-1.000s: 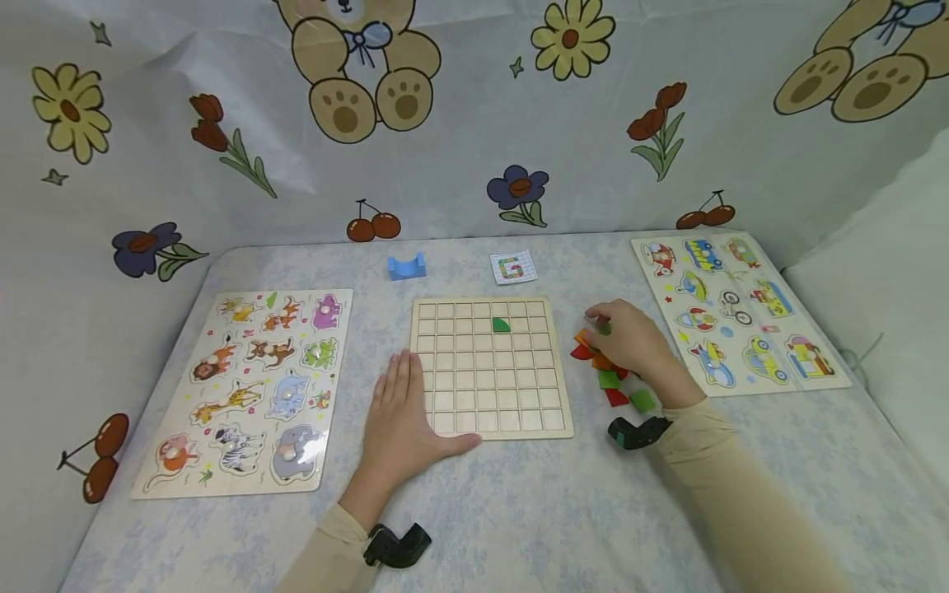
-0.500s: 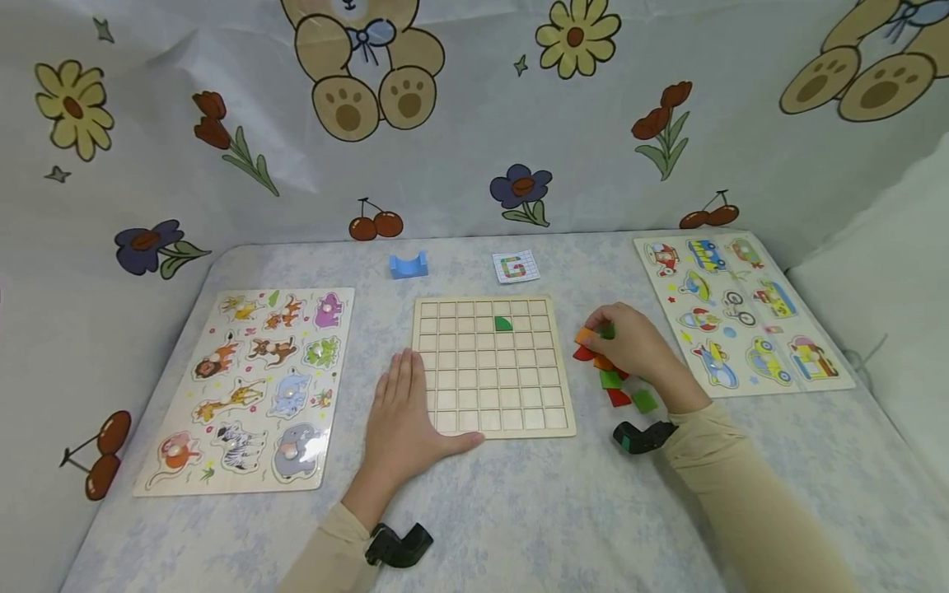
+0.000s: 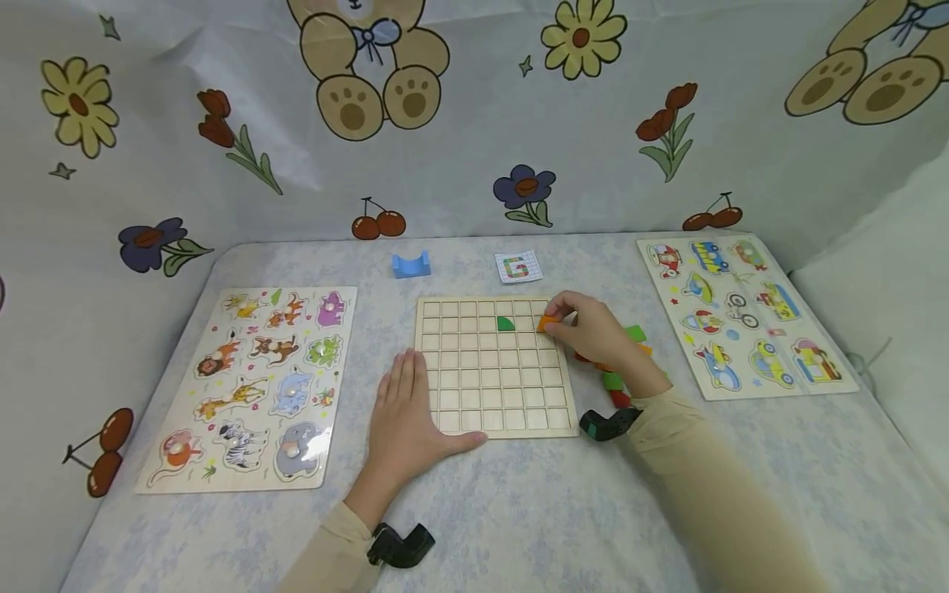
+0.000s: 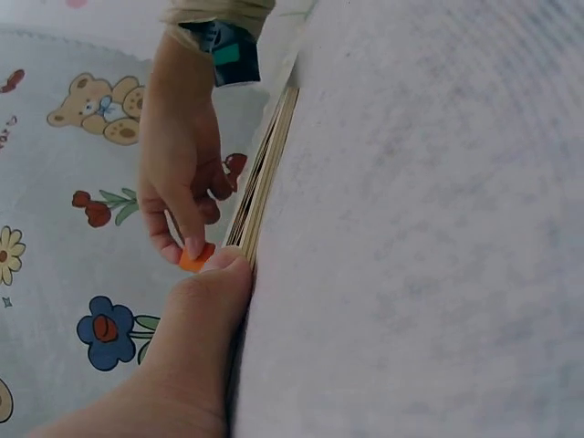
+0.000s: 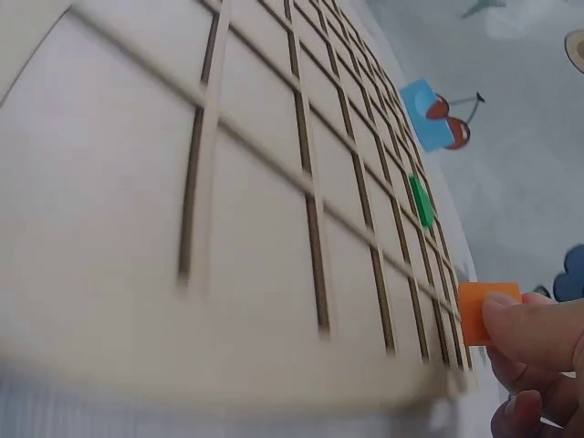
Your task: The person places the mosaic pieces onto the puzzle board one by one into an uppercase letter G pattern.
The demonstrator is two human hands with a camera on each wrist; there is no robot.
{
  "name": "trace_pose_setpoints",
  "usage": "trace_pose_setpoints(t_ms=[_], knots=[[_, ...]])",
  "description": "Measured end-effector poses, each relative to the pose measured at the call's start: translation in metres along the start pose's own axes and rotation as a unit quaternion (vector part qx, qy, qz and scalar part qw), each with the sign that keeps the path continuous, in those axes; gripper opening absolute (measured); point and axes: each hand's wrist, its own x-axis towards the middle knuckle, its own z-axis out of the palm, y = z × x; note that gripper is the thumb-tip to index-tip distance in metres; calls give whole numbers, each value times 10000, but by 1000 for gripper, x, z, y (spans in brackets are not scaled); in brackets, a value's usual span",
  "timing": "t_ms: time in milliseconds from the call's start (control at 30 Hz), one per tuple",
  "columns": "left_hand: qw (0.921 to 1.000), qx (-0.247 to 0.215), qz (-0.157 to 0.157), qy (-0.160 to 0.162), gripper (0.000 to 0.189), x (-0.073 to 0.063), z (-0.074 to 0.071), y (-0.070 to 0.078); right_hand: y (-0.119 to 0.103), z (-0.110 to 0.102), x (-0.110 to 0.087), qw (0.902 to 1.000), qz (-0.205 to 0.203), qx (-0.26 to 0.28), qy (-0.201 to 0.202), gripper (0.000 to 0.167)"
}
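Observation:
My right hand point(image 3: 596, 333) pinches an orange square tile point(image 5: 476, 313) between thumb and fingers, over the upper right part of the wooden grid board point(image 3: 493, 424). In the left wrist view the same orange tile point(image 4: 195, 259) shows at the fingertips. A green quarter-round tile point(image 3: 505, 324) sits in a cell near the board's top. My left hand point(image 3: 404, 412) lies flat with straight fingers along the board's left edge, its thumb at the front edge. Several green, red and orange tiles point(image 3: 612, 381) lie right of the board, partly hidden under my right hand and wrist.
A pattern card point(image 3: 518, 267) and a blue holder point(image 3: 411, 264) stand behind the board. An animal puzzle board point(image 3: 248, 387) lies on the left, a vehicle puzzle board point(image 3: 745, 317) on the right. A printed curtain point(image 3: 460, 165) hangs at the table's back.
My right hand has picked up the orange tile from the pile and moved left with it to the board's right side. The left hand has stayed in place.

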Motion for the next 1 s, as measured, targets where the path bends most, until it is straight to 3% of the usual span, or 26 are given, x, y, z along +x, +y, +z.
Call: trace_pose_setpoints(t_ms=[500,667,1000], knots=[[10000,13,-57,-25,150,0,1,0,-38,48,35,9986,-386,268,-254,11],[10000,35,-35,-15,150,0,2,-1,-43,54,40,9988,-383,116,-274,11],[10000,23,16,55,150,0,2,-2,-46,57,38,9958,-527,-713,-220,16]])
